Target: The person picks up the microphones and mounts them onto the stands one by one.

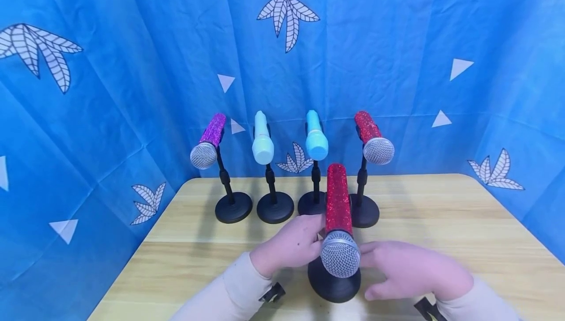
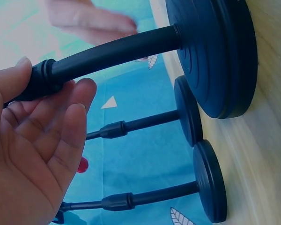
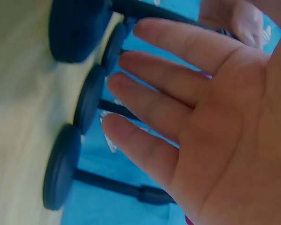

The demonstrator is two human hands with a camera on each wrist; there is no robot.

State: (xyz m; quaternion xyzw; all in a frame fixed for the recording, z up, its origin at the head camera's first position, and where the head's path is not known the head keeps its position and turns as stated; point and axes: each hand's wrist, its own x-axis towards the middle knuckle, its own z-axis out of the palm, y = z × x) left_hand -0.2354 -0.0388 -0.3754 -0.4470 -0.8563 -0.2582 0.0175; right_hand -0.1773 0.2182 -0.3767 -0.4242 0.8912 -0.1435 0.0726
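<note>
A glittery red microphone (image 1: 338, 201) with a silver mesh head sits in a black desk stand (image 1: 333, 283) at the front of the table, its head tilted toward me. My left hand (image 1: 292, 243) grips this stand at the collar (image 2: 43, 77) on its pole, thumb on one side and fingers on the other. To the right of the pole is my right hand (image 1: 406, 269), fingers stretched out and slightly spread. In the right wrist view, its palm (image 3: 225, 117) holds nothing and the fingertips are close to the stand's pole.
Behind stand a purple glitter microphone (image 1: 213, 130), a pale mint one (image 1: 263, 147), a light blue one (image 1: 316, 142) and another red one (image 1: 367, 127), each on a round black base. The wooden table (image 1: 441, 213) backs onto a blue patterned cloth (image 1: 379, 56).
</note>
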